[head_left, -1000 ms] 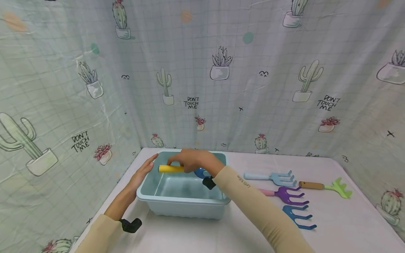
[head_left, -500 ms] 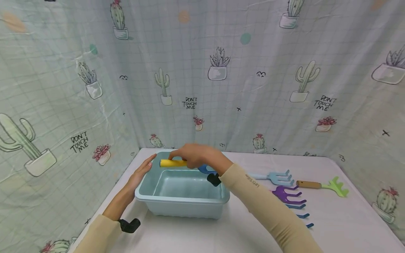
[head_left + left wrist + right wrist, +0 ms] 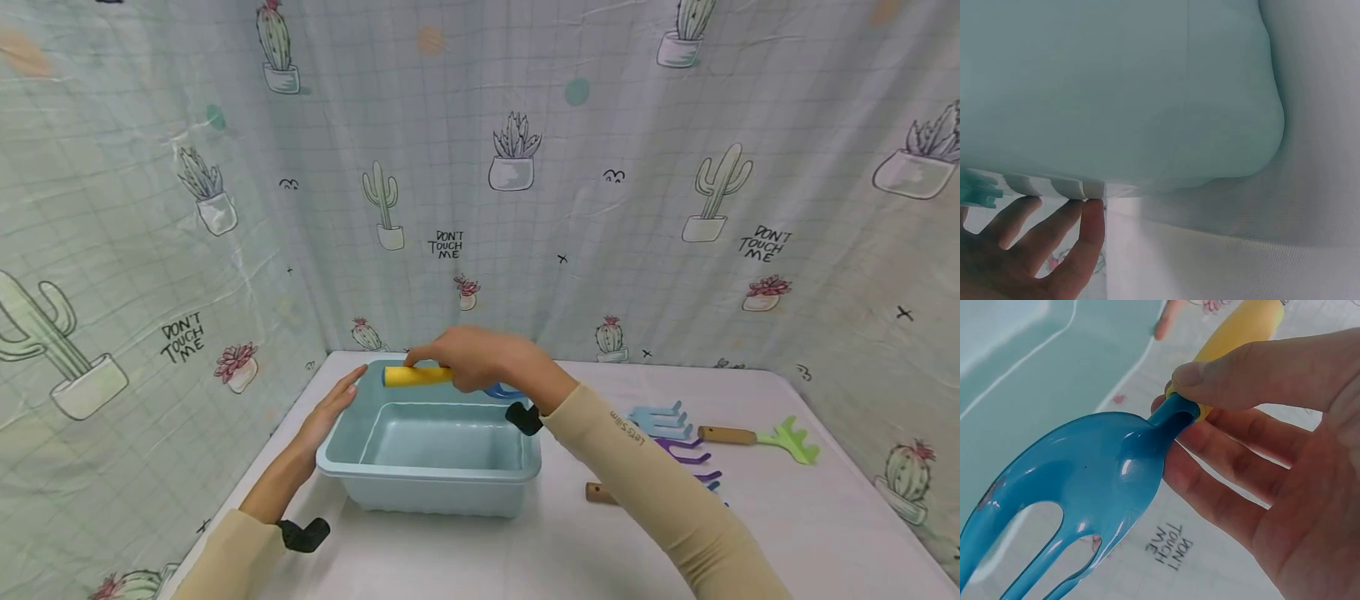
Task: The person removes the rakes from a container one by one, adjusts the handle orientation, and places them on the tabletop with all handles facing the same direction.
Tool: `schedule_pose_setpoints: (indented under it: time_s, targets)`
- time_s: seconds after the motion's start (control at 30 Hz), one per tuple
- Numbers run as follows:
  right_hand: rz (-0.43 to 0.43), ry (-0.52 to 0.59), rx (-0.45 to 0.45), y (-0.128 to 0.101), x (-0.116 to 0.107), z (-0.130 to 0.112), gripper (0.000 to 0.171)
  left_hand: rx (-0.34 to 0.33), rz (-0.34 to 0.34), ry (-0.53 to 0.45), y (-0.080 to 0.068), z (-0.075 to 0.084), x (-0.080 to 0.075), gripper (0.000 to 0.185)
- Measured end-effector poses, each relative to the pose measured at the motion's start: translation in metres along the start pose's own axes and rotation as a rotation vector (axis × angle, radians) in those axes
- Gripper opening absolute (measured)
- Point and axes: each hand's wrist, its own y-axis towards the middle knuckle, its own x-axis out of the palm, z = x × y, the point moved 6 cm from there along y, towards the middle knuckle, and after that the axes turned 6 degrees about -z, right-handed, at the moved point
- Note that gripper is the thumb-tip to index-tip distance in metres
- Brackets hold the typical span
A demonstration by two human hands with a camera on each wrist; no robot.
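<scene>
A pale blue plastic basin [image 3: 435, 492] stands on the white table, with nothing showing on the visible part of its floor. My left hand [image 3: 322, 421] lies along the basin's left side; in the left wrist view, its fingertips touch the outer wall under the rim. My right hand [image 3: 480, 360] holds a hand rake [image 3: 1094, 459] with blue tines above the back of the basin. Its thumb and fingers close round the yellow handle [image 3: 417, 376] close to the blue head. In the head view, that hand and its wrist hide most of the blue head.
Right of the basin lie a light blue rake [image 3: 663, 419], a purple rake [image 3: 684, 452] and a green rake [image 3: 795, 440] with a wooden handle. My right sleeve [image 3: 660, 492] partly covers another rake, whose wooden handle [image 3: 600, 493] shows. A cactus-print curtain [image 3: 465, 167] stands behind.
My right hand has risen and moved a little right with the rake, from inside the basin to over its back edge. The left hand stays at the basin's side.
</scene>
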Motion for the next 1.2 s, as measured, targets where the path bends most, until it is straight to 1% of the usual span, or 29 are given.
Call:
schedule_pose_setpoints:
  time_s: [0.2, 0.53, 0.77, 1.07, 1.2]
  targets:
    - [0.022, 0.0, 0.022, -0.017, -0.007, 0.006, 0.072, 0.006, -0.001, -0.012, 0.0, 0.003, 0.001, 0.059]
    - [0.054, -0.041, 0.064, -0.045, -0.012, 0.02, 0.072, 0.053, 0.005, -0.011, -0.001, 0.005, -0.001, 0.058]
    - [0.057, -0.034, 0.11, -0.064, -0.01, 0.035, 0.073, 0.059, -0.001, 0.006, -0.003, 0.002, -0.001, 0.059]
    - [0.078, -0.015, 0.119, -0.085, -0.004, 0.057, 0.071, 0.054, 0.001, 0.021, -0.004, -0.001, -0.001, 0.061]
    - [0.079, -0.004, 0.149, -0.096, 0.001, 0.068, 0.069, 0.054, -0.004, 0.019, -0.003, -0.001, 0.0, 0.061]
